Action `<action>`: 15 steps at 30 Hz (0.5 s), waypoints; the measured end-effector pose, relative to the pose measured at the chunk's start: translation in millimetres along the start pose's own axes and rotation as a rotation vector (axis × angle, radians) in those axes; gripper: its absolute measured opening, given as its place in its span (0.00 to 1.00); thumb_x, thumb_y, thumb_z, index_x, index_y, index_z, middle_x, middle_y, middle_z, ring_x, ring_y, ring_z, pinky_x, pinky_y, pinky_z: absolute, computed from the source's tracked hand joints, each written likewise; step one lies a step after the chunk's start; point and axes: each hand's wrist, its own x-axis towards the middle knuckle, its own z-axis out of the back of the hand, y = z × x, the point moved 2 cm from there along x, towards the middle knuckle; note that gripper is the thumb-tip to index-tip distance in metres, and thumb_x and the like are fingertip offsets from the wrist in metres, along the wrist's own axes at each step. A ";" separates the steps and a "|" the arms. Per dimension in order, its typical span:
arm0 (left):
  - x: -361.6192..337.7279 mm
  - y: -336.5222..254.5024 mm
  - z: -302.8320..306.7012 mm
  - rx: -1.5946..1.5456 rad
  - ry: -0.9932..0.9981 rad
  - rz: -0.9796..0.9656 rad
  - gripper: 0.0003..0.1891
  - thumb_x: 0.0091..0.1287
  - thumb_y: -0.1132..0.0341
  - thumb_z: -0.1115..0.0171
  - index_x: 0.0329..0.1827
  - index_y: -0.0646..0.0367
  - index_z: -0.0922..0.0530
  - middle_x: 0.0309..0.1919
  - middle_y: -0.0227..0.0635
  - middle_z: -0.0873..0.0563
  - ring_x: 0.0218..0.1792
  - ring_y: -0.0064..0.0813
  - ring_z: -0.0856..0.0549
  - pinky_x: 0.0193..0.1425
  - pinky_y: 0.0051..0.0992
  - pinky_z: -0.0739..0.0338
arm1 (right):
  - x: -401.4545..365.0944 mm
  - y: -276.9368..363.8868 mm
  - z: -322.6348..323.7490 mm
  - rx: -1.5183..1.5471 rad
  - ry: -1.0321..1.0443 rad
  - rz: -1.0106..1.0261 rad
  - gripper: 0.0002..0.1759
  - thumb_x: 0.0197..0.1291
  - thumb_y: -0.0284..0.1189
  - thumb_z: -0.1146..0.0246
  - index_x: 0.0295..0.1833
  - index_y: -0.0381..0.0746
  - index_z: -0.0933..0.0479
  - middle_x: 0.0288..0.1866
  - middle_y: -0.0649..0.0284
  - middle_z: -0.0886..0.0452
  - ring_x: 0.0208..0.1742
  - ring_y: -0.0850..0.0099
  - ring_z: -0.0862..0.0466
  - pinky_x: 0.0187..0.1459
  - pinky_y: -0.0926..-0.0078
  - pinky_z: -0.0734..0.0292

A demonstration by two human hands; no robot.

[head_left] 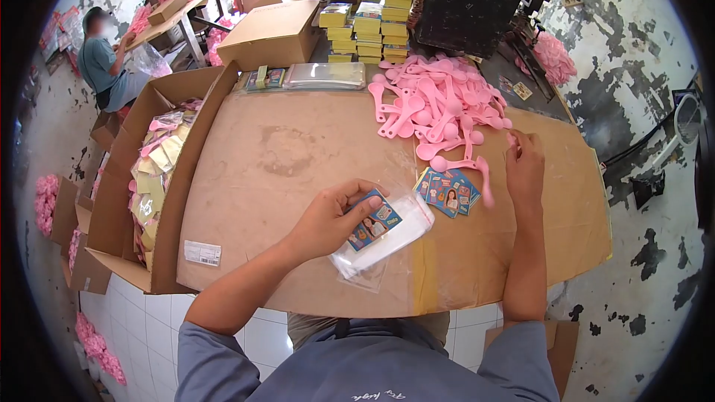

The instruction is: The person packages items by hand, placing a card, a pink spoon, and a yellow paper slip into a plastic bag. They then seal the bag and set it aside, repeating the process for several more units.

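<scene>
A blue printed card [377, 222] is pinched in my left hand [335, 212], thumb across its face. Under that card lies a stack of clear plastic bags [406, 227] on the cardboard-covered table. Several more blue cards [449, 192] are fanned out just to the right of the bags. Beyond them spreads a heap of pink plastic spoons [439, 100]. At the heap's right edge, my right hand [527, 160] has its fingers curled together, with a bit of pink spoon showing at the fingertips; most of that piece is hidden.
Left of the table stands an open carton [167, 164] of packed pieces. At the back are a closed box [269, 33], stacked yellow-edged cards [369, 26], clear sleeves [325, 75] and a dark machine [469, 4]. Another person [108, 63] sits at the far left.
</scene>
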 end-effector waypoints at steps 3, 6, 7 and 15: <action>-1.6 0.0 -1.9 -0.032 0.028 0.016 0.14 0.80 0.66 0.37 0.60 0.66 0.19 0.42 0.33 0.09 0.42 0.13 0.14 0.46 0.20 0.17 | -5.1 44.9 22.6 0.200 -0.043 0.095 0.21 0.73 0.20 0.41 0.69 0.40 0.22 0.48 0.58 0.21 0.45 0.69 0.17 0.45 0.70 0.20; -2.3 0.4 -3.7 -0.015 0.051 -0.031 0.15 0.80 0.65 0.38 0.62 0.66 0.20 0.44 0.34 0.09 0.43 0.14 0.13 0.47 0.20 0.16 | -21.8 87.9 19.9 0.764 0.197 0.075 0.22 0.75 0.20 0.43 0.72 0.38 0.25 0.47 0.62 0.23 0.47 0.72 0.18 0.46 0.72 0.19; -3.0 0.8 -4.6 -0.030 0.061 -0.023 0.15 0.80 0.65 0.38 0.62 0.66 0.20 0.45 0.34 0.09 0.44 0.14 0.13 0.48 0.20 0.16 | -30.7 100.3 16.9 0.980 0.317 0.052 0.22 0.76 0.20 0.42 0.73 0.37 0.27 0.47 0.64 0.24 0.47 0.74 0.19 0.47 0.74 0.18; -3.6 5.4 -7.9 -0.058 0.122 0.022 0.16 0.80 0.66 0.38 0.63 0.68 0.20 0.49 0.36 0.08 0.47 0.16 0.12 0.51 0.21 0.15 | -58.0 145.8 5.5 1.289 0.377 -0.008 0.24 0.73 0.17 0.39 0.72 0.33 0.31 0.53 0.66 0.26 0.51 0.77 0.18 0.52 0.75 0.16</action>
